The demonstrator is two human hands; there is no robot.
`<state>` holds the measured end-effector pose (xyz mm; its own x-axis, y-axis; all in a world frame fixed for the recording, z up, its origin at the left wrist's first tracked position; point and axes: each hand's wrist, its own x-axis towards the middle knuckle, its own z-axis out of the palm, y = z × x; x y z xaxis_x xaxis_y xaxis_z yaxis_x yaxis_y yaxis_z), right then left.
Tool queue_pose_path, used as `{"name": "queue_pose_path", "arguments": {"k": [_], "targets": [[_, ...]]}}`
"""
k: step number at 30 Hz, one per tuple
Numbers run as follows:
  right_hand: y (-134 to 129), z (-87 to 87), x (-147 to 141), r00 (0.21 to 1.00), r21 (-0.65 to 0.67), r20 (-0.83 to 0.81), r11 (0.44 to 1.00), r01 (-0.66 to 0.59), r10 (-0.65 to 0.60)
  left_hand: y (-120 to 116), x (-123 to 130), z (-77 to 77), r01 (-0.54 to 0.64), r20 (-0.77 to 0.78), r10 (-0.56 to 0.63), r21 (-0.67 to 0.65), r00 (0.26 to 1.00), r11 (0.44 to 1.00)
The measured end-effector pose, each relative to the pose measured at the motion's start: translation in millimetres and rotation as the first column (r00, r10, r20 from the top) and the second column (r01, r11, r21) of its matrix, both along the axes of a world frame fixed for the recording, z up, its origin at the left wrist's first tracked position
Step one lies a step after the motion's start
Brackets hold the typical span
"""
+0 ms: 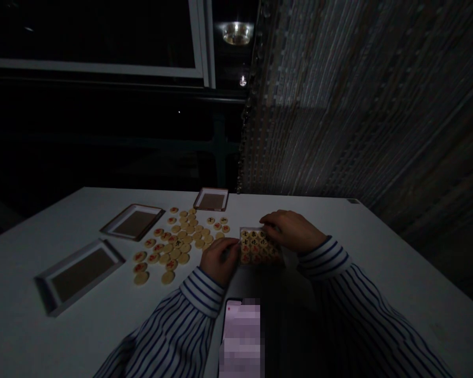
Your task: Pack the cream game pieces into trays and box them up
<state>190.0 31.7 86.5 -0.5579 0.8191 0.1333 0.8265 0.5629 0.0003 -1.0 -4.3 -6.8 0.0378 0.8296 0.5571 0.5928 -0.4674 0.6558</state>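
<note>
A small box [256, 264] lined with rows of round pieces marked in black and red sits on the table in front of me. My left hand [219, 261] is at its left edge, thumb and fingers pinched together; what they hold, if anything, is too small to tell. Over the box's back right corner is my right hand [294, 230], fingers curled down on the pieces and hiding some of them. Left of the box, many loose round pieces [182, 236] lie scattered, some showing red or black characters, others plain side up.
Three shallow open trays or lids rest on the white table [378, 294]: one at the back [212, 200], one at the left [136, 223], one nearer at the far left [81, 273]. A phone [242, 336] lies at the front. A bead curtain [319, 105] hangs behind.
</note>
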Motion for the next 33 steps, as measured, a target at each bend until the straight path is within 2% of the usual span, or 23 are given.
{"name": "queue_pose_path", "arguments": {"k": [17,26,33], "targets": [[-5.3,3.1,-2.1,0.998,0.055,-0.033,0.997,-0.057,0.059,-3.2,1.4,-1.7,-0.020,0.043,0.021,-0.011,0.999,1.000],[-6.3,2.5,-4.6,0.997,0.013,-0.018,0.997,-0.081,0.082,1.6,-0.2,-8.7,-0.036,0.068,0.035,0.010,0.997,0.999],[-4.1,-2.1,-6.8,0.993,-0.019,-0.012,0.993,-0.115,0.115,1.0,-5.2,-5.6,-0.032,0.056,0.033,-0.018,0.998,0.999]]}}
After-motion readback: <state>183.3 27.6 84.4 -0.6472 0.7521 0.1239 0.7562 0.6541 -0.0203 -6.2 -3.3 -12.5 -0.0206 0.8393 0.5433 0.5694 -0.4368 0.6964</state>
